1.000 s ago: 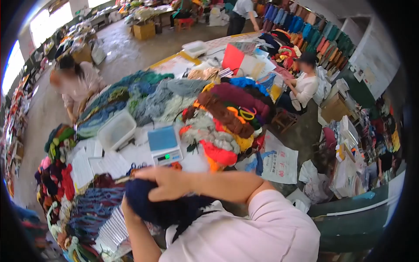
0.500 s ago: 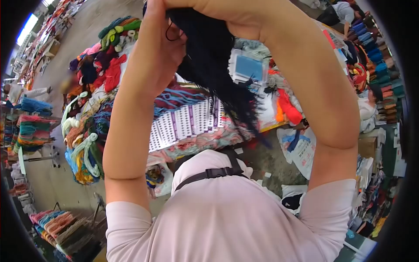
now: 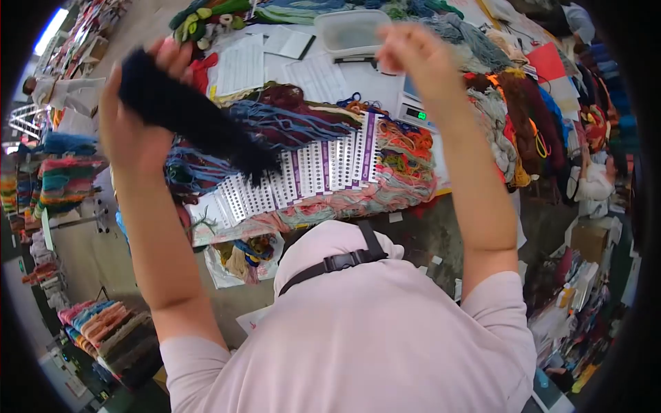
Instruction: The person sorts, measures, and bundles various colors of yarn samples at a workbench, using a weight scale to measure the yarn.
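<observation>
My left hand (image 3: 141,131) is wrapped round a bundle of dark navy yarn (image 3: 200,120), whose frayed end hangs down to the right over the table. Under that end lie strands of blue and maroon yarn (image 3: 289,124) and a row of white cards with holes and purple bands (image 3: 296,172). My right hand (image 3: 416,51) is raised apart from the bundle, its bent fingers smeared by motion. It overlaps the edge of a clear plastic tub (image 3: 351,31) in this view. A scale with a green display (image 3: 415,113) sits below it.
Printed sheets (image 3: 239,65) lie at the back of the table. Brown and orange yarn hanks (image 3: 520,124) are heaped to the right, with a red sheet (image 3: 546,63) behind them. Racks of coloured yarn (image 3: 103,323) stand at left. A person (image 3: 595,182) is at the far right.
Both hands were together at the navy yarn, high in view. The right hand has let go and moved right; the left has carried the bundle left and lower.
</observation>
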Available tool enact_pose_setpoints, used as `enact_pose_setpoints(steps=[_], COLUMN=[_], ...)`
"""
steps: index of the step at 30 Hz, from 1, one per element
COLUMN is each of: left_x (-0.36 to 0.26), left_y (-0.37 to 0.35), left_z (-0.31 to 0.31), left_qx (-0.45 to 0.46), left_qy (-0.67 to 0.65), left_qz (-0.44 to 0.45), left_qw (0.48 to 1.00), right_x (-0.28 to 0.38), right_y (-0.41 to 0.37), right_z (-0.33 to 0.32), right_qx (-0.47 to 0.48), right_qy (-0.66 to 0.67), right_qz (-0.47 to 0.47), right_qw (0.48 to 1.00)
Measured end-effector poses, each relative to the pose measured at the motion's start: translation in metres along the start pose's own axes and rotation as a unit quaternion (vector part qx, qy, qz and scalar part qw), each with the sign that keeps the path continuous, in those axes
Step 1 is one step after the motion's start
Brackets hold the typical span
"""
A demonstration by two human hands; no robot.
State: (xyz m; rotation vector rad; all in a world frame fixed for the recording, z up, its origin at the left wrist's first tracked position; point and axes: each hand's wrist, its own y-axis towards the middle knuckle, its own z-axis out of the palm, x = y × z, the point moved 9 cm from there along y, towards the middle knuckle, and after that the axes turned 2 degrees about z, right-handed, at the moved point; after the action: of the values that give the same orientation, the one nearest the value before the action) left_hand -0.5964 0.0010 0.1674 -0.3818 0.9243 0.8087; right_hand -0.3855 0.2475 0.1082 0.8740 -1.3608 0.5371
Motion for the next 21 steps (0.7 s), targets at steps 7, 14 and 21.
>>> enact_pose_setpoints(steps=[7, 14, 21], left_x=[0.045, 0.163, 0.187], left_y=[-0.038, -0.096, -0.105], left_z=[-0.051, -0.026, -0.016], left_qx=[0.04, 0.064, 0.006], left_qy=[-0.01, 0.018, 0.12], left_qz=[-0.041, -0.184, -0.11], left_qw=[0.998, 0.981, 0.987], right_x=[-0.14, -0.065, -0.11], right_y=[-0.092, -0.082, -0.099], right_z=[0.053, 0.113, 0.144], right_qx=[0.04, 0.097, 0.28], right_qy=[0.065, -0.017, 0.18], right_qz=[0.218, -0.042, 0.172], right_qw=[0.973, 0.994, 0.927])
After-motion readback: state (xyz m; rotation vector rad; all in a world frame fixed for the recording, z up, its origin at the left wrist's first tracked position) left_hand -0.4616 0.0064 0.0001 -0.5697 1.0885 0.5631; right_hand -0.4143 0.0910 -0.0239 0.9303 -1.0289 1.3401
